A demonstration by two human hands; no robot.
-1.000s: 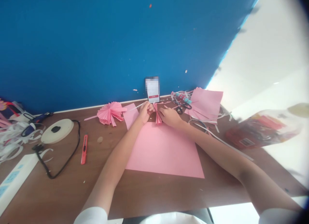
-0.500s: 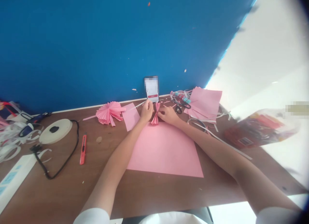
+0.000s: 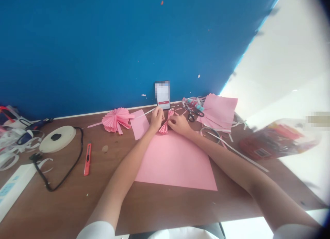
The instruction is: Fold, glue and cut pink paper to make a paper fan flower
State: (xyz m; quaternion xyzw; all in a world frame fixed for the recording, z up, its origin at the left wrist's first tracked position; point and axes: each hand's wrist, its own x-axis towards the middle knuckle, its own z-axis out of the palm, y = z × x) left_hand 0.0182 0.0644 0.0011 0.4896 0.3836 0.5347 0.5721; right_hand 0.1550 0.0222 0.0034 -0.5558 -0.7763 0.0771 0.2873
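Observation:
A narrow bundle of pleated pink paper (image 3: 164, 129), pinched in at its middle, stands tilted over the far edge of a large pink sheet (image 3: 176, 161). My right hand (image 3: 178, 124) is closed, its fingertips gripping the bundle at the pinched middle. Just left of the bundle, my left hand (image 3: 157, 119) is closed with the fingers curled in; what they hold, if anything, is hidden. A fanned pink paper rosette (image 3: 117, 120) and a small pink sheet (image 3: 139, 124) lie to the left of my hands.
A phone (image 3: 163, 94) leans against the blue wall. Scissors (image 3: 191, 117), a glue bottle (image 3: 195, 104) and pink sheets (image 3: 219, 110) lie to the right, near a plastic bag (image 3: 278, 137). Leftward are a red cutter (image 3: 87, 160), a white round device (image 3: 58, 139) and paper scraps (image 3: 10, 151).
The pleated bundle has tilted, its top leaning right and its lower end shifted left. My hands stay in nearly the same place, and the view has shifted slightly.

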